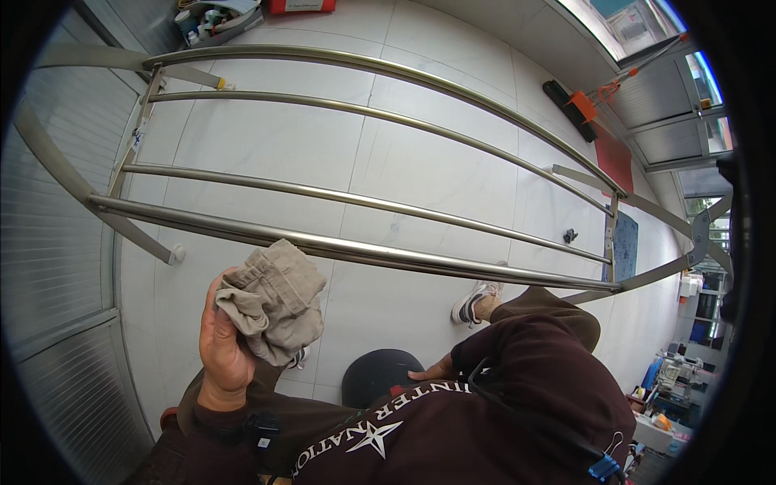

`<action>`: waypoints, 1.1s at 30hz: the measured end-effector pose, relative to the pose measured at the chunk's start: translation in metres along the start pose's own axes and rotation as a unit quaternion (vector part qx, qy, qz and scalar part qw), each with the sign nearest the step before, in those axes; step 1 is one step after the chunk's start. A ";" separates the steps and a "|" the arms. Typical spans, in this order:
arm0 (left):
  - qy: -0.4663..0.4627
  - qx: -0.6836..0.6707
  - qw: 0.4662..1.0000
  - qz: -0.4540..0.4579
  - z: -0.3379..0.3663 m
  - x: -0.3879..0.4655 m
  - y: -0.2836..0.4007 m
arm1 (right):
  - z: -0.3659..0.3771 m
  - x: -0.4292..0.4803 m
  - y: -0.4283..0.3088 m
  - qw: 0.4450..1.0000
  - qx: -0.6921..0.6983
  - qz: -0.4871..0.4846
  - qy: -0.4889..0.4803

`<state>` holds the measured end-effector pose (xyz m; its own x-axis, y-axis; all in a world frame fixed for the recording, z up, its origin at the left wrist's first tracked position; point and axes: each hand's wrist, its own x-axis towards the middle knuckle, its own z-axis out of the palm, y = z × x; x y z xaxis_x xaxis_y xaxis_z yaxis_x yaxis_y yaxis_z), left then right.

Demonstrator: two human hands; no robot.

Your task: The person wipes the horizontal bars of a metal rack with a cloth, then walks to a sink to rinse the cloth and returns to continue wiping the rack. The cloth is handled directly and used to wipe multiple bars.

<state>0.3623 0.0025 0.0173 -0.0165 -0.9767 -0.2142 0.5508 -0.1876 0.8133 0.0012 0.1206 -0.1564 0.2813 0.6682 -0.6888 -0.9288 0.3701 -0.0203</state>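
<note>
My left hand (227, 345) holds a crumpled beige cloth (279, 303), its thumb and fingers around the cloth's left side. The cloth lies just in front of the nearest rail of a stainless steel rack frame (364, 251); whether they touch I cannot tell. The frame has several long parallel tubes joined by flat crossbars, with curved flat legs at both ends. My right hand (433, 368) rests at the right edge of a black rounded seat (382, 373) between my legs; part of the hand is hidden by the sleeve, and nothing shows in it.
Ribbed metal panels (60, 224) stand close on the left. Beyond the frame lie a tray of bottles (224, 27) and a red box (301, 5). On the right are a broom (570, 109), a red mat (612, 157), a blue mat (625, 242) and a small dark object (570, 235) on the tiled floor.
</note>
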 end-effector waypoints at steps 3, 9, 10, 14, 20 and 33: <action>-0.030 0.012 0.999 -0.040 -0.017 0.030 0.012 | 0.003 0.012 -0.039 0.998 0.031 -0.055 -0.008; -0.231 -0.065 0.970 -0.049 -0.045 0.062 0.054 | 0.026 0.038 -0.159 0.978 0.081 -0.172 0.091; -0.197 -0.044 0.977 -0.070 -0.048 0.065 0.056 | 0.029 0.035 -0.182 0.962 0.054 -0.231 0.133; -0.206 0.081 0.975 -0.036 -0.045 0.066 0.059 | 0.053 -0.036 -0.228 0.841 -0.027 -0.514 0.166; -0.318 -0.063 0.933 -0.156 0.008 0.010 0.053 | 0.140 -0.157 -0.211 0.262 -0.200 -0.613 0.718; -0.052 0.734 0.580 0.350 -0.047 0.037 0.053 | 0.025 -0.311 -0.001 0.293 -0.017 -0.637 0.712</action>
<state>0.4303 -0.0385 0.0275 -0.3094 -0.8543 0.4177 -0.8500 0.4454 0.2814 -0.0794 -0.0712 0.0755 0.0417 -0.9559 0.2907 -0.2966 -0.2897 -0.9100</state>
